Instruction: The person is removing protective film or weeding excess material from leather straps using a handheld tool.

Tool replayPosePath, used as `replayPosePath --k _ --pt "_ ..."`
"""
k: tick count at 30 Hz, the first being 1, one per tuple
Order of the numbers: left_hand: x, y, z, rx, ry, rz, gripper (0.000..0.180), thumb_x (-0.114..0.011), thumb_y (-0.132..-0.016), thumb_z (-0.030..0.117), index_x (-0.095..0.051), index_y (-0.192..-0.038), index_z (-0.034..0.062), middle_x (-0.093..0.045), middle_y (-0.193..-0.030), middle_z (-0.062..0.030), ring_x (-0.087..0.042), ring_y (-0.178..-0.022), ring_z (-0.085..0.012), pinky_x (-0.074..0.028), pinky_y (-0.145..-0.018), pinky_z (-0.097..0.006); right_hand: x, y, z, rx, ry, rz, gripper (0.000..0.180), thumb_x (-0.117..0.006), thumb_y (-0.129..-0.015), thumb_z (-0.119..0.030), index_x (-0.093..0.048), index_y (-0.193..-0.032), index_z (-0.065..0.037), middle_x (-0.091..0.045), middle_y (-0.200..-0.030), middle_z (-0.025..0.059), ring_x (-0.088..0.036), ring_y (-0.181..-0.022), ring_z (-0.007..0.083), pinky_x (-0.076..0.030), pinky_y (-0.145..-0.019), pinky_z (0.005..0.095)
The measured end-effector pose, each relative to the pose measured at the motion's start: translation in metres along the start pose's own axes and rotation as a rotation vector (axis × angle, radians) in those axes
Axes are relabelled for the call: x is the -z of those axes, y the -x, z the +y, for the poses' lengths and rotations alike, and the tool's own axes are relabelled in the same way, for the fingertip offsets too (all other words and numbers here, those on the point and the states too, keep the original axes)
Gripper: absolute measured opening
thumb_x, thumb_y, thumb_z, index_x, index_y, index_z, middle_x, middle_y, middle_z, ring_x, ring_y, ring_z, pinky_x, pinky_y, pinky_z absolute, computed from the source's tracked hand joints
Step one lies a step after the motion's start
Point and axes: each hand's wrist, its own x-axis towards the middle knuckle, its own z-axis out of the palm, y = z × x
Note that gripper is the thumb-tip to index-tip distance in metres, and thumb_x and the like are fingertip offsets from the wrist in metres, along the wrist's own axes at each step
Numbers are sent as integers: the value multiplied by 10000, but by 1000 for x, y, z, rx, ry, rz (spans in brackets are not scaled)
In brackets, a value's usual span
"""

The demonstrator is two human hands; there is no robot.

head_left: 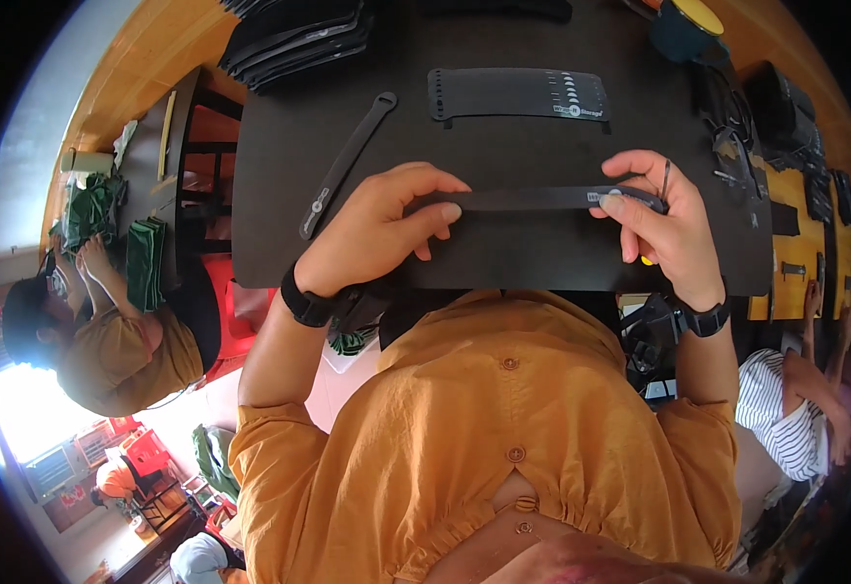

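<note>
One dark strap (533, 200) is running nearly straight from side to side between the person's hands, over the near part of a dark table (523, 258). The left hand (396, 222) is pinching the strap's left end between thumb and index finger, the remaining fingers curling beneath. The right hand (661, 216) is gripping the other end, its thumb pressing beside a pale printed mark while the index finger is arching above the band; the exact contact behind the strap is not showing. Farther left, a second strap (350, 165) with a holed, rounded tip is lying obliquely on the tabletop. Beyond the hands, a wide black panel (503, 94) with pale markings is resting flat. A stack of black pieces (299, 44) is occupying the far left corner, and a dark cup (684, 31) with a yellow top is standing at the far right.
</note>
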Motion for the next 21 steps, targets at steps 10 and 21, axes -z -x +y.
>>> replayPosePath --k 10,21 --pt "24 -51 -5 218 -55 251 246 -683 -936 212 -676 -1049 -7 -657 -781 -25 -608 -616 -71 -474 -500 -197 43 -50 12 -213 310 42 187 -660 -951 -215 -639 -959 -30 -687 -787 46 -543 -480 43 -334 -398 168" --pt "38 -80 -18 282 -195 319 240 -707 -914 228 -694 -983 -1 -640 -749 -14 -592 -569 -63 -471 -487 -195 56 -84 14 -210 475 55 194 -685 -934 -234 -642 -886 -51 -630 -692 12 -502 -467 41 -374 -433 187"
